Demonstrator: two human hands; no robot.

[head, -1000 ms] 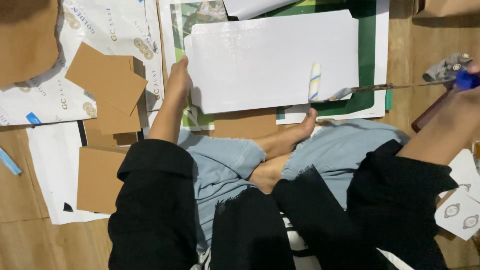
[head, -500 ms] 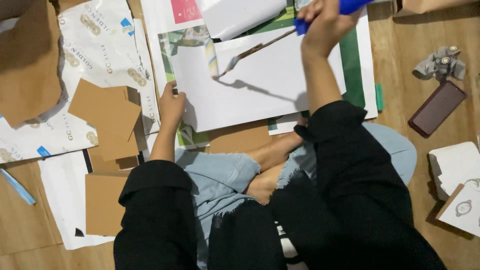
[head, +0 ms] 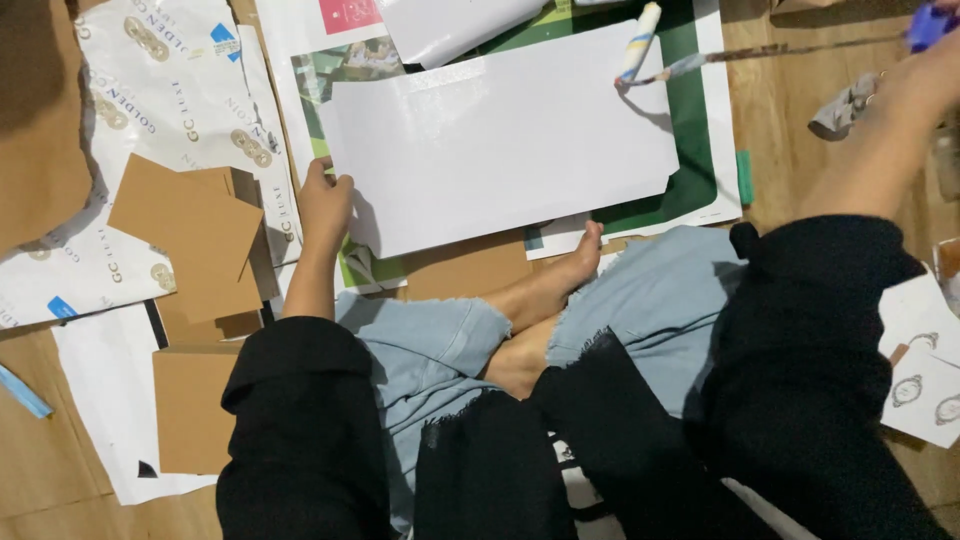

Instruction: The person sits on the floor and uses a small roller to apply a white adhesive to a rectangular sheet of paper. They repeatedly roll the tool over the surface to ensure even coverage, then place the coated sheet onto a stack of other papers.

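Two hands work on the floor: the left hand point(head: 325, 205) presses flat on the white sheet's point(head: 500, 140) left edge; the right hand point(head: 925, 60) grips a blue-handled brush point(head: 740, 52) past the sheet's right corner, over bare floorboards point(head: 790, 130).

Paper sheet point(head: 500, 140) on cutting mat point(head: 700, 120); cardboard pieces point(head: 195, 235) left; brush point(head: 640, 45) top right.

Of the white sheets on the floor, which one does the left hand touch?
The big blank sheet on the green mat; the left hand presses its left edge.
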